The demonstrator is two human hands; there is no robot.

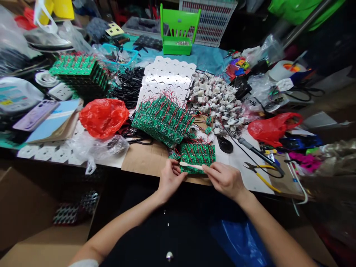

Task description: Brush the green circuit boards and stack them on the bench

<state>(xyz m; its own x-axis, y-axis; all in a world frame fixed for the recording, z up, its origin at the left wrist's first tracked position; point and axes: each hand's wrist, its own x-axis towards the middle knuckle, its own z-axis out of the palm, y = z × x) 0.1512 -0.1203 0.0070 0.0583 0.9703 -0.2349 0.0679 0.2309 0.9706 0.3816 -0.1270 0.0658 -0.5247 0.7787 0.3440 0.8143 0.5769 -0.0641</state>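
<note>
My right hand [226, 180] grips a white toothbrush [191, 165] by its handle. The brush's head lies over the lower left part of a green circuit board panel [198, 152] that carries short red wires. At that panel's left edge, my left hand [170, 177] is closed on the near corner, thumb toward the front edge; its fingertips are partly hidden. A small green board piece [174, 155] sits just above the left fingers. Behind them is a tilted stack of similar wired circuit boards [164, 120].
Many small white parts with red wires [217, 96] are heaped behind right. A soldering iron [254, 150] and yellow-handled cutters [264, 176] lie to the right. A red plastic bag [104, 118] and more stacked boards [76, 68] are at left. Cardboard [144, 157] covers the front edge.
</note>
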